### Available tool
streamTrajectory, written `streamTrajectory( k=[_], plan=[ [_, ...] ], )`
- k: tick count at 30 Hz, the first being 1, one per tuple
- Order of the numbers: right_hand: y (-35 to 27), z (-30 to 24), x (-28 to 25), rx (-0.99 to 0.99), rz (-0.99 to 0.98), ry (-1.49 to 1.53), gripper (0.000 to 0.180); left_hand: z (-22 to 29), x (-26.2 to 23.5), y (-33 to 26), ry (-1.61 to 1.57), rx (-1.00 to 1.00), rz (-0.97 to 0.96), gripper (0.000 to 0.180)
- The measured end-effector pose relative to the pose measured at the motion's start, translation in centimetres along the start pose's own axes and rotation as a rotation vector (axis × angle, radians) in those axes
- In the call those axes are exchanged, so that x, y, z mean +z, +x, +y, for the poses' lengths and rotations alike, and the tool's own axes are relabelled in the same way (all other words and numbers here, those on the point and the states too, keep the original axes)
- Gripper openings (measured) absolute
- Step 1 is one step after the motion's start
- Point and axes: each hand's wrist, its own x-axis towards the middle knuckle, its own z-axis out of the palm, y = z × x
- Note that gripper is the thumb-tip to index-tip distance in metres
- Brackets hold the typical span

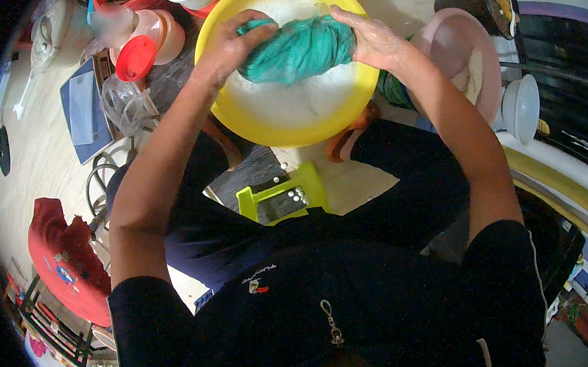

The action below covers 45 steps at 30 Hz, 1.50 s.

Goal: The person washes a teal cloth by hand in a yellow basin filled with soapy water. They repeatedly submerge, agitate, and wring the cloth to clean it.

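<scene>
A wet green cloth [298, 48], bunched into a thick roll, is held crosswise over a round yellow basin [296, 136]. White suds [283, 109] fill the basin below it. My left hand [233, 45] grips the cloth's left end, its fingers closed around it. At the other end my right hand [373, 39] holds the cloth with the thumb on top; its other fingers are partly hidden behind the fabric. Whether the underside of the cloth touches the suds I cannot tell.
Right of the basin stand a pink tub [454, 37] with pale cloth inside and a light blue bowl [520, 109]. A yellow-green plastic stool [312, 185] sits between my legs, small white balls beside it. Left are pink containers [168, 39] with a red lid [135, 58].
</scene>
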Motion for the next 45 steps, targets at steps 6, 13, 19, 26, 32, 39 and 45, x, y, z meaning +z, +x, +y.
streamTrajectory(
  k=[6, 13, 19, 26, 32, 39, 45],
  plan=[
    [-3.2, 0.3, 1.8, -0.326, -0.085, -0.563, 0.072, -1.6, -2.6, 0.1, -0.619, -0.143, 0.061, 0.040],
    [-1.5, 2.2, 1.8, -0.641, 0.185, -0.544, 0.070, 0.2, -0.4, -1.4, -0.919, -0.168, 0.150, 0.031],
    [0.2, 3.7, 4.4, -0.522, 0.118, 0.271, 0.044, 2.1, 1.0, -1.7, -0.839, -0.054, 0.227, 0.027],
    [0.8, 3.2, 5.0, -0.421, 0.201, 0.467, 0.026, 4.0, 3.0, -1.3, -0.077, 0.308, 0.273, 0.014],
    [1.6, 5.2, 3.9, -0.477, 0.190, 0.134, 0.030, 4.9, 6.4, -2.0, 0.404, 0.638, 0.234, 0.015],
    [2.3, 7.5, 1.4, -0.533, 0.380, -0.436, 0.019, 2.4, 6.6, -1.6, 0.548, 0.504, 0.080, 0.019],
    [2.2, 3.5, 4.7, -0.349, 0.332, 0.388, 0.023, 3.7, 2.7, -0.5, -0.446, 0.159, 0.051, 0.046]
  ],
)
